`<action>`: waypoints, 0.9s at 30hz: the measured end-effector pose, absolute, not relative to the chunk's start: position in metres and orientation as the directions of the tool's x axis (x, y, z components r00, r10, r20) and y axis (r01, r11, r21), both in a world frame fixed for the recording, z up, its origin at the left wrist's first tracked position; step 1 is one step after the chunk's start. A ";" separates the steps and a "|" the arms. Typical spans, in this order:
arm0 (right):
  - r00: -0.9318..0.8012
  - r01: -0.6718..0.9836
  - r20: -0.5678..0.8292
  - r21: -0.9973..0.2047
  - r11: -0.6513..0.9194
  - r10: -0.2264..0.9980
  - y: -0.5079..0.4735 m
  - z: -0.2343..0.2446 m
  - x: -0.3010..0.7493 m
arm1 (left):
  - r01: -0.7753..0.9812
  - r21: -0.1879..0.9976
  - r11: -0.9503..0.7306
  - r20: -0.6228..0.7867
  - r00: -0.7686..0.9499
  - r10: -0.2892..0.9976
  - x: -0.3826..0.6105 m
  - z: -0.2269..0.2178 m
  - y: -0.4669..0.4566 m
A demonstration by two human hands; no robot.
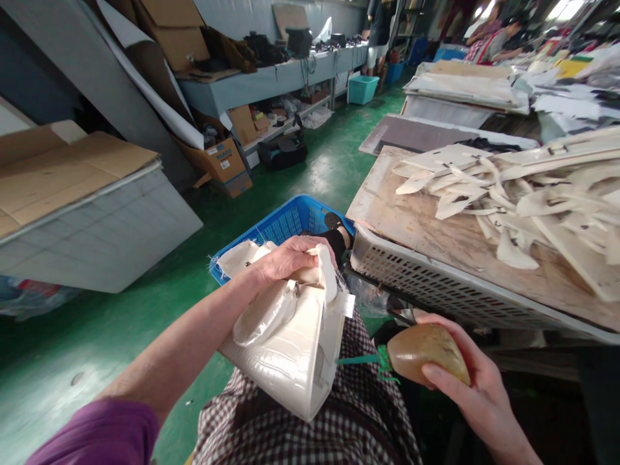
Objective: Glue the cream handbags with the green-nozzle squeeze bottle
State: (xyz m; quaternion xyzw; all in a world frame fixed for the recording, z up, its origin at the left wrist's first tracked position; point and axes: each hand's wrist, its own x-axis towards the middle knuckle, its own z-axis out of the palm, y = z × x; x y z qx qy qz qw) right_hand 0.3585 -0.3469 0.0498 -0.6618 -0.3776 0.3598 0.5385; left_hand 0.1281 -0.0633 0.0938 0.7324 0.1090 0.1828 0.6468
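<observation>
On my checkered lap rests a glossy white handbag [283, 342] with a crocodile-like pattern, a clear plastic-covered piece on its upper part and a small white tag at the side. My left hand [295, 255] grips the bag's upper edge, fingers wrapped over it. In my right hand [465, 368] is a squeeze bottle [423, 355] of amber, glue-like liquid. Its thin green nozzle [358, 360] points left at the bag's side edge, close to it; whether the tip touches, I cannot tell.
Beyond the bag stands a blue plastic basket [285, 219]. To the right, a wooden board [382, 194] over a white crate [411, 261] carries many white strips [513, 187]. A cardboard-topped box [92, 219] is at left. A workbench [232, 90] runs along the wall; people are in the background.
</observation>
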 end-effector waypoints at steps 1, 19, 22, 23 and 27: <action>0.462 0.105 -0.071 -0.985 -0.134 0.884 -0.347 0.050 0.358 | -0.081 0.987 -0.142 0.132 0.908 0.397 0.128 0.094 -0.063; 0.386 0.149 -0.030 -0.984 -0.094 0.922 -0.359 0.049 0.351 | -0.071 0.984 -0.162 0.134 0.895 0.425 0.128 0.093 -0.066; 0.419 0.118 -0.043 -0.988 -0.101 0.907 -0.359 0.049 0.348 | -0.061 0.986 -0.155 0.123 0.893 0.433 0.128 0.094 -0.067; 0.418 0.103 -0.055 -0.989 -0.107 0.907 -0.358 0.050 0.347 | -0.058 0.986 -0.156 0.121 0.893 0.432 0.129 0.094 -0.067; 0.435 0.077 -0.113 -0.984 -0.162 0.894 -0.353 0.059 0.342 | -0.066 0.979 -0.194 0.140 0.906 0.399 0.132 0.093 -0.068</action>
